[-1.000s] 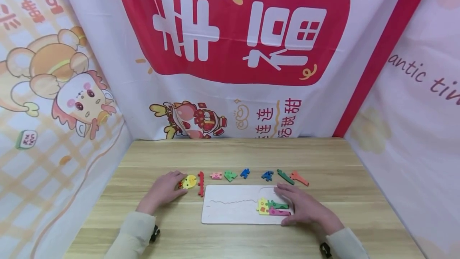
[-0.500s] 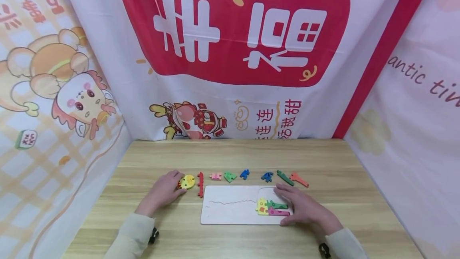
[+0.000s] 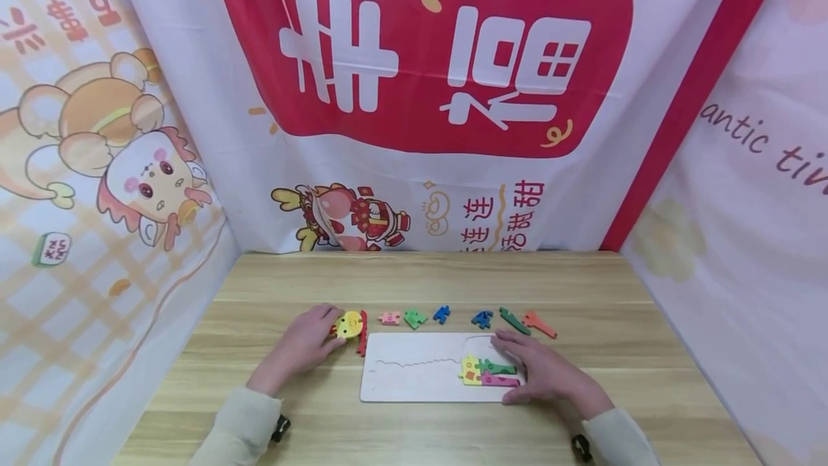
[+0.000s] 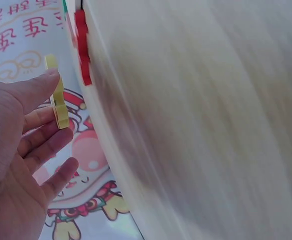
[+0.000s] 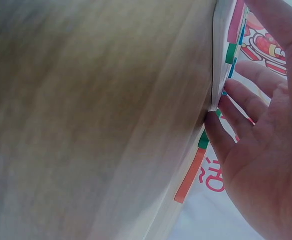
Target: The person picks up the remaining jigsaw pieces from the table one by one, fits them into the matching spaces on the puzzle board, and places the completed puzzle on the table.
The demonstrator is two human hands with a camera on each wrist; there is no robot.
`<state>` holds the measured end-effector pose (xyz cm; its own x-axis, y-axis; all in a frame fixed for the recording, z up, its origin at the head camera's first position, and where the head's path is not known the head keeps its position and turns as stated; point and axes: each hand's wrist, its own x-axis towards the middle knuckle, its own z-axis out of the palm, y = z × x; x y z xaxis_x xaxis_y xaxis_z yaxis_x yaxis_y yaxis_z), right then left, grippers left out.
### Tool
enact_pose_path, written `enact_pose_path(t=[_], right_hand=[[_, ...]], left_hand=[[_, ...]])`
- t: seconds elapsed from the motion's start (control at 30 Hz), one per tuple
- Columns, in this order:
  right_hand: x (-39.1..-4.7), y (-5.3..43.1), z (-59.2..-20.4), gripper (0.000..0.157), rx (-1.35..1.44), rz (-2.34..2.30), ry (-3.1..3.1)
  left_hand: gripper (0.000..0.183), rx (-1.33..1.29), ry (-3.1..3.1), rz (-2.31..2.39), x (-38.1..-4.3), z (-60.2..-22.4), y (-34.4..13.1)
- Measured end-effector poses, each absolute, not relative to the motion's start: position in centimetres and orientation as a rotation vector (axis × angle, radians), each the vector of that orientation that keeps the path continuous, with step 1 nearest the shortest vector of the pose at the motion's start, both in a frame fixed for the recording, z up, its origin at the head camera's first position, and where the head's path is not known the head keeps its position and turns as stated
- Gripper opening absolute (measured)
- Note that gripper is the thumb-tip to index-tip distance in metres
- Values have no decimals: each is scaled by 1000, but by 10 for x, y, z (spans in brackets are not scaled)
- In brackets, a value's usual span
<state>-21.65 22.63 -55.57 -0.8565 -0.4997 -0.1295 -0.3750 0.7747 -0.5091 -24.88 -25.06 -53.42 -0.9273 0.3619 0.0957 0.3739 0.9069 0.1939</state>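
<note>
My left hand [image 3: 307,340] pinches a round yellow puzzle piece [image 3: 349,325] with a face on it, between thumb and fingertips. In the left wrist view the yellow piece [image 4: 59,97] appears edge-on, above the tabletop. A red puzzle piece [image 3: 363,342] lies beside it, partly covered by it in the head view. My right hand [image 3: 550,372] rests at the right end of the white puzzle board [image 3: 414,383], fingers extended and thumb at the near edge. On the board, next to this hand, are joined yellow [image 3: 471,371], green [image 3: 498,367] and magenta [image 3: 499,380] pieces.
Behind the board lie loose pieces in a row: pink [image 3: 389,318], light green [image 3: 415,318], blue [image 3: 442,314], dark blue [image 3: 481,319], dark green [image 3: 514,321] and orange [image 3: 540,324]. Printed cloth [image 3: 427,56] walls the wooden table [image 3: 414,279] at the back and sides.
The left hand has moved a little to the right with the yellow piece, which now overlaps the red piece in view. The right hand stays at the board's end.
</note>
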Motion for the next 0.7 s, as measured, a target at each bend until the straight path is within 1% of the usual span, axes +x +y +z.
enact_pose_path(t=[0.37,0.7], right_hand=[[-220,223,-555,103,-660,-713,2687],[-223,221,-555,103,-664,-703,2702]], left_hand=[[59,-738,-2957,-348,-239,-525,-226],[65,-871,-2961,-370,-230,-524,-212]])
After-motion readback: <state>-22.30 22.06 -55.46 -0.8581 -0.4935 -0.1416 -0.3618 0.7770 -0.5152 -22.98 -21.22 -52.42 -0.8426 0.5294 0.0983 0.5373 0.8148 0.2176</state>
